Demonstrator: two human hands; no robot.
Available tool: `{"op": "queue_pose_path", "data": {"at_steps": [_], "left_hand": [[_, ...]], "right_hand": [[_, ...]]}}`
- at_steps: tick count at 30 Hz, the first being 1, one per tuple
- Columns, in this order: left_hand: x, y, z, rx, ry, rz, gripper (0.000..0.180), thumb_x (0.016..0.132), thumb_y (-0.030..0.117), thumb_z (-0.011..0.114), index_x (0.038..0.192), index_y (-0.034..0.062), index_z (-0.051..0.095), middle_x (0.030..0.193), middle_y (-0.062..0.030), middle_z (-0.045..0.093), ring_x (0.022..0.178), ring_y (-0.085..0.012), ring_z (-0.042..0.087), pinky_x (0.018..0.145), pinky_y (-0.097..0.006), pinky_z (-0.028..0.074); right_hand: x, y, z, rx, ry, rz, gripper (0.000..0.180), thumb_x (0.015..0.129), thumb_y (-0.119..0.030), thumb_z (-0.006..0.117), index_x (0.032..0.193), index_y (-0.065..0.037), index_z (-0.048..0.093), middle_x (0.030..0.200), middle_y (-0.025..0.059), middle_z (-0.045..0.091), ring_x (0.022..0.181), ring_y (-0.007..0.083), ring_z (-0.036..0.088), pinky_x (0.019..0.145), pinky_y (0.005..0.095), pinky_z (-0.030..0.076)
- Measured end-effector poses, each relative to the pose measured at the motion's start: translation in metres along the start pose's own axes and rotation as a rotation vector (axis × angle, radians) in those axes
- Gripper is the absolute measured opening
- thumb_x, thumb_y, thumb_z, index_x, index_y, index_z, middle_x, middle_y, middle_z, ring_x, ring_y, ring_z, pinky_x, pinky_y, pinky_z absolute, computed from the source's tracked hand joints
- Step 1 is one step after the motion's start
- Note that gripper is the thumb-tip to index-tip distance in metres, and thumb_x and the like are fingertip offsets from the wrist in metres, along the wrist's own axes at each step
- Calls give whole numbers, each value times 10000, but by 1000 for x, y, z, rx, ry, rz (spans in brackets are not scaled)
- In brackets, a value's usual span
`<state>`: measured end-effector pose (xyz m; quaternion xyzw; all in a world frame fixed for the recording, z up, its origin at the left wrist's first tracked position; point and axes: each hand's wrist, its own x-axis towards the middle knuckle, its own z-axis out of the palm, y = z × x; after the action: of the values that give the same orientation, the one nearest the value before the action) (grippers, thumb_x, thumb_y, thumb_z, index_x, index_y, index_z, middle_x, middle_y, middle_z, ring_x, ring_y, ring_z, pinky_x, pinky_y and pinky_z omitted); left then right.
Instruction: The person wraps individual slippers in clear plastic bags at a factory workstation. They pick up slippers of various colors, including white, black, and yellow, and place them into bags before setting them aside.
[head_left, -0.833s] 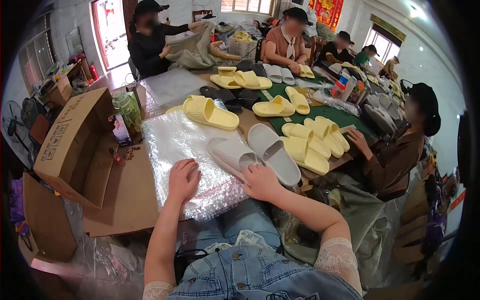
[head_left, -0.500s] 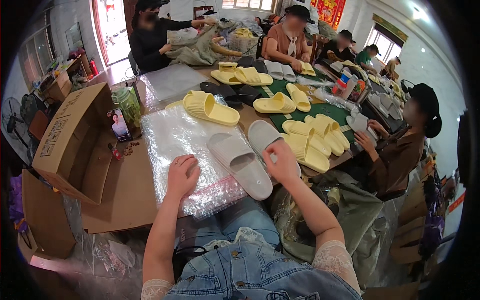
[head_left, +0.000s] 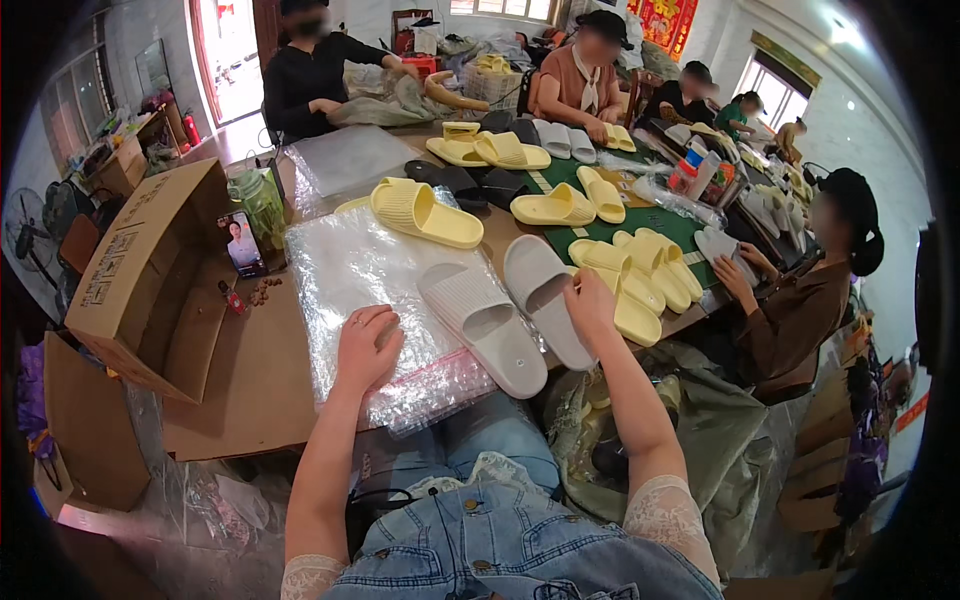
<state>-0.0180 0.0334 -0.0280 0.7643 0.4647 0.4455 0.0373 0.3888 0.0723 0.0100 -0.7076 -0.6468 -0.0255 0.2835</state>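
Observation:
Two grey slide slippers lie side by side in front of me, toes away. The left grey slipper [head_left: 500,345] rests on a stack of clear plastic bags [head_left: 340,262] and overhangs the near edge. My right hand [head_left: 594,308] has its fingers curled at the right side of the strap of the right grey slipper [head_left: 536,270]; its fingertips are partly hidden. My left hand [head_left: 368,345] lies on the bags with loosely bent fingers, holding nothing. A ribbed yellow slipper [head_left: 440,222] sits at the far end of the bags.
More yellow slippers [head_left: 640,275] stand on the green mat [head_left: 665,228] to the right, black slippers [head_left: 500,187] beyond. At left are an open cardboard box [head_left: 150,270], a phone [head_left: 242,245] and a green jar [head_left: 255,205]. A co-worker [head_left: 800,310] handles grey slippers at right.
My right hand has shifted right, from over the right slipper's strap to its side edge. That slipper has turned slightly and more of its sole shows. My left hand stays put.

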Motion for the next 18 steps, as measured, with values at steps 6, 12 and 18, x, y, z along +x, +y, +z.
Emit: {"op": "queue_pose_path", "data": {"at_steps": [6,12,18], "left_hand": [[1,-2,2,0,12,15,265,788,175,748,1026,62,721,1163,-95,694,1097,-325,622,978,-434,487],[0,-2,-1,5,-1,-7,256,804,180,743,1034,71,722,1171,-89,691,1108,-322,615,983,-435,485],[0,-4,1,-10,-12,-29,272,803,170,739,1053,62,724,1172,-100,692,1113,-327,614,985,-438,481]], "right_hand": [[7,-46,-53,58,49,11,250,988,-281,538,1020,-33,537,859,226,682,828,431,665,725,536,495],[-4,-107,-86,396,-76,-110,248,996,-258,547,1060,-19,534,895,238,680,867,445,654,750,511,496],[-34,-142,-54,514,-274,-234,235,986,-238,564,1070,-20,541,950,222,679,899,435,649,780,498,502]]}}
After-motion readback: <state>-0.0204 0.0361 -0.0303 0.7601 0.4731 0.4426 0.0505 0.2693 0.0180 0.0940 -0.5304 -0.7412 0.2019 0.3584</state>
